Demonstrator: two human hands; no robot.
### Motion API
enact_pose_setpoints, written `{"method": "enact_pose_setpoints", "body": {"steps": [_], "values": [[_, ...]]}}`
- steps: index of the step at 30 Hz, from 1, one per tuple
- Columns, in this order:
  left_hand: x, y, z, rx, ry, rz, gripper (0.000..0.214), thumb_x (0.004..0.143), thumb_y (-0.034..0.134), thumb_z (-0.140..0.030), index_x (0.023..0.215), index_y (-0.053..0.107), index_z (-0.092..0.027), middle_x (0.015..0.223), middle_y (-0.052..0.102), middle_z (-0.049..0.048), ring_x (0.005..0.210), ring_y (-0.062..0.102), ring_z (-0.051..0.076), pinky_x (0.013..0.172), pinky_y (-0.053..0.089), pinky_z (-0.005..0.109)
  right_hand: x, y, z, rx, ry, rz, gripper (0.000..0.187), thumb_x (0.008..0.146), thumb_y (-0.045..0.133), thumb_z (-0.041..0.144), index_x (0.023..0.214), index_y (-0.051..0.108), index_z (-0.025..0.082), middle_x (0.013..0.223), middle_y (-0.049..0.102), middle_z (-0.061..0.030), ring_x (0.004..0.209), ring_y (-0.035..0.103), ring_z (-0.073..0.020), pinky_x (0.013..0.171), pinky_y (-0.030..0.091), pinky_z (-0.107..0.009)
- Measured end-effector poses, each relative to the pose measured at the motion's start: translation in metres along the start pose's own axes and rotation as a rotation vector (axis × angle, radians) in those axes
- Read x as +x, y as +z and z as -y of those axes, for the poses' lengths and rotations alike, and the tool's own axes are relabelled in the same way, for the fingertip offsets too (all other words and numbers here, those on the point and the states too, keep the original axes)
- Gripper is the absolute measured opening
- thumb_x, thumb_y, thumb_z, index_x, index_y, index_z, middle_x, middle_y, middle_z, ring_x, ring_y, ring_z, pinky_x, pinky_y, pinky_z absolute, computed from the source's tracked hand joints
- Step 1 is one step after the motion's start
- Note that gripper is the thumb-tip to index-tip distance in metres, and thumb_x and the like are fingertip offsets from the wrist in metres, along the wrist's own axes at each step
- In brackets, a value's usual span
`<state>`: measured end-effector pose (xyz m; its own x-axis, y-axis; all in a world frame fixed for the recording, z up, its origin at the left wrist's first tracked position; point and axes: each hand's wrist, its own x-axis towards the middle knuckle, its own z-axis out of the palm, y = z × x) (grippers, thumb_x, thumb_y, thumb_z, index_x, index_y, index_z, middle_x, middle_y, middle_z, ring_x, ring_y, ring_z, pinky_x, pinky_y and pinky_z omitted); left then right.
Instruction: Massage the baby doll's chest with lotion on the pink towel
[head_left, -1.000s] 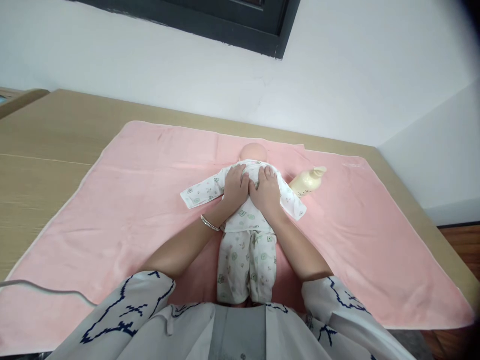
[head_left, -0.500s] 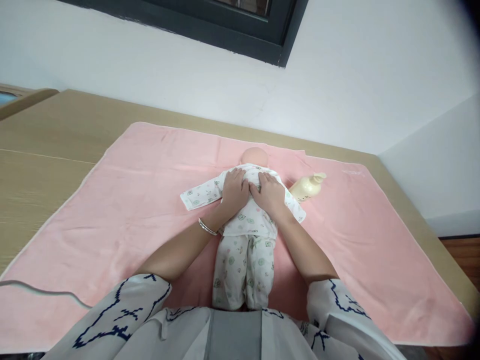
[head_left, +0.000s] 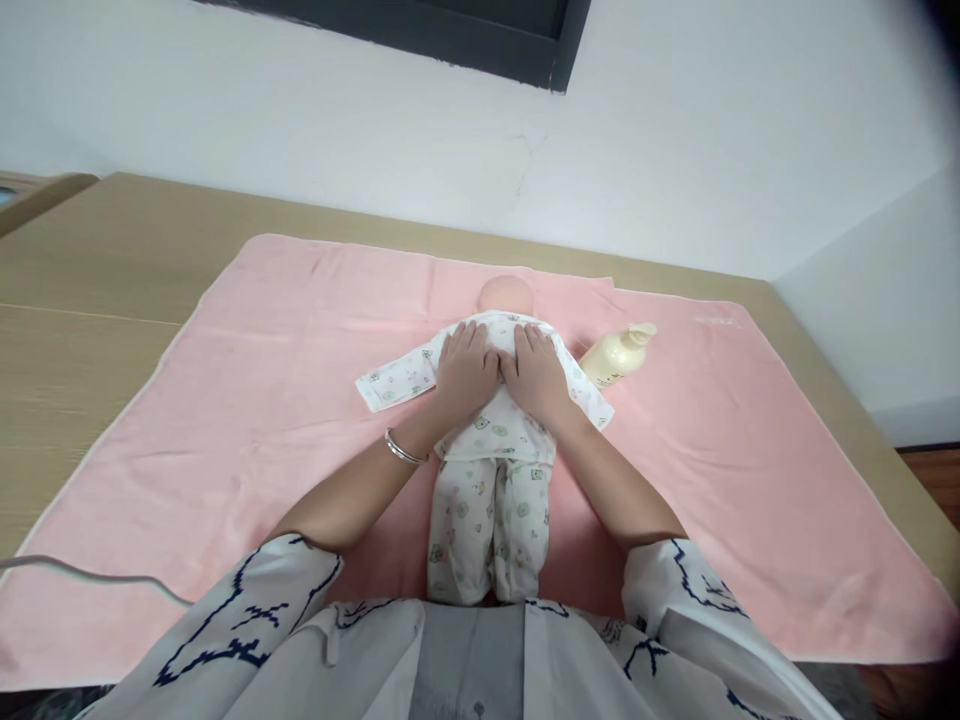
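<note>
A baby doll [head_left: 491,470] in white printed pyjamas lies on a pink towel [head_left: 255,400], its bald head [head_left: 507,294] pointing away from me. My left hand [head_left: 465,370] lies flat on the doll's upper back, fingers stretched out; a silver bangle [head_left: 401,450] circles that wrist. My right hand [head_left: 534,372] rests flat beside it on the same spot, thumbs nearly touching. Neither hand holds anything. The doll's left sleeve [head_left: 394,377] spreads out empty on the towel.
A cream pump bottle [head_left: 616,355] lies on its side on the towel, just right of the doll's shoulder. The towel covers a wooden table [head_left: 82,290] set against a white wall. A grey cable [head_left: 82,575] crosses the near left corner.
Both hands slid slightly down the doll's back and then up again towards the shoulders. The view shifted a little; the bottle and towel have not moved.
</note>
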<state>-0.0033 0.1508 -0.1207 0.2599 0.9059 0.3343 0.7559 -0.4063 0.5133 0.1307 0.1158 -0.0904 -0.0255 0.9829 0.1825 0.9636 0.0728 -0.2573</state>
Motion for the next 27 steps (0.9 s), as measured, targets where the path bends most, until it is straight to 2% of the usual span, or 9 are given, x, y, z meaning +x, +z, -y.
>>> {"method": "enact_pose_setpoints", "body": {"steps": [3, 5, 9, 13, 17, 21, 24, 27], "values": [[0.011, 0.002, 0.014, -0.029, 0.038, 0.045, 0.047, 0.097, 0.039, -0.031, 0.136, 0.052, -0.008, 0.148, 0.051, 0.0209, 0.144, 0.041, 0.033, 0.121, 0.028, 0.057, -0.011, -0.002, 0.012, -0.028, 0.002, 0.012, 0.060, 0.101, 0.035, 0.035, 0.149, 0.038, -0.002, 0.153, 0.042, -0.0262, 0.146, 0.035, -0.0365, 0.121, 0.027, -0.051], [0.013, 0.001, 0.016, -0.017, 0.058, 0.036, 0.047, 0.097, 0.038, -0.032, 0.135, 0.053, -0.009, 0.147, 0.053, 0.0206, 0.142, 0.043, 0.033, 0.120, 0.029, 0.057, -0.016, -0.005, 0.016, -0.032, -0.008, 0.020, 0.058, 0.101, 0.035, 0.034, 0.148, 0.040, 0.000, 0.153, 0.043, -0.0257, 0.145, 0.037, -0.0367, 0.120, 0.030, -0.051], [-0.001, -0.006, -0.005, 0.086, 0.036, -0.019, 0.050, 0.099, 0.035, -0.030, 0.136, 0.052, -0.003, 0.144, 0.054, 0.0234, 0.141, 0.045, 0.034, 0.119, 0.032, 0.053, -0.007, -0.010, 0.005, 0.029, -0.014, 0.046, 0.056, 0.102, 0.031, 0.034, 0.146, 0.046, 0.003, 0.152, 0.046, -0.0229, 0.145, 0.039, -0.0343, 0.120, 0.032, -0.049], [-0.015, -0.012, -0.025, 0.159, 0.011, 0.007, 0.050, 0.098, 0.036, -0.028, 0.136, 0.052, 0.001, 0.143, 0.055, 0.0264, 0.139, 0.047, 0.036, 0.118, 0.034, 0.052, 0.013, -0.007, -0.015, 0.125, -0.021, 0.083, 0.057, 0.102, 0.032, 0.032, 0.147, 0.042, 0.000, 0.155, 0.042, -0.0208, 0.149, 0.033, -0.0297, 0.124, 0.025, -0.046], [-0.004, -0.013, -0.015, 0.117, 0.036, 0.019, 0.045, 0.096, 0.040, -0.028, 0.132, 0.055, -0.004, 0.142, 0.056, 0.0232, 0.139, 0.048, 0.034, 0.117, 0.036, 0.053, 0.007, -0.007, -0.007, 0.057, -0.017, 0.081, 0.059, 0.101, 0.032, 0.031, 0.149, 0.037, -0.004, 0.156, 0.039, -0.0244, 0.149, 0.031, -0.0336, 0.124, 0.024, -0.050], [0.011, -0.016, 0.001, 0.136, 0.081, 0.061, 0.040, 0.097, 0.037, -0.028, 0.120, 0.062, -0.006, 0.128, 0.065, 0.0225, 0.129, 0.055, 0.033, 0.112, 0.042, 0.050, -0.021, -0.021, 0.019, 0.007, -0.055, 0.074, 0.051, 0.099, 0.035, 0.026, 0.141, 0.051, 0.003, 0.150, 0.049, -0.0198, 0.144, 0.040, -0.0329, 0.120, 0.034, -0.045], [0.006, -0.018, -0.006, 0.190, 0.058, 0.063, 0.046, 0.098, 0.035, -0.029, 0.125, 0.059, -0.001, 0.132, 0.061, 0.0275, 0.130, 0.054, 0.037, 0.110, 0.042, 0.053, -0.026, -0.026, 0.023, 0.013, -0.069, 0.073, 0.047, 0.100, 0.032, 0.026, 0.134, 0.059, 0.009, 0.147, 0.054, -0.0161, 0.143, 0.043, -0.0308, 0.118, 0.038, -0.044], [-0.009, -0.019, -0.021, 0.217, 0.043, 0.037, 0.050, 0.098, 0.034, -0.028, 0.132, 0.054, 0.003, 0.138, 0.056, 0.0308, 0.134, 0.051, 0.040, 0.112, 0.038, 0.056, -0.009, -0.018, 0.006, 0.032, -0.038, 0.070, 0.051, 0.101, 0.029, 0.028, 0.141, 0.051, 0.004, 0.152, 0.047, -0.0192, 0.146, 0.038, -0.0307, 0.120, 0.032, -0.047]]}}
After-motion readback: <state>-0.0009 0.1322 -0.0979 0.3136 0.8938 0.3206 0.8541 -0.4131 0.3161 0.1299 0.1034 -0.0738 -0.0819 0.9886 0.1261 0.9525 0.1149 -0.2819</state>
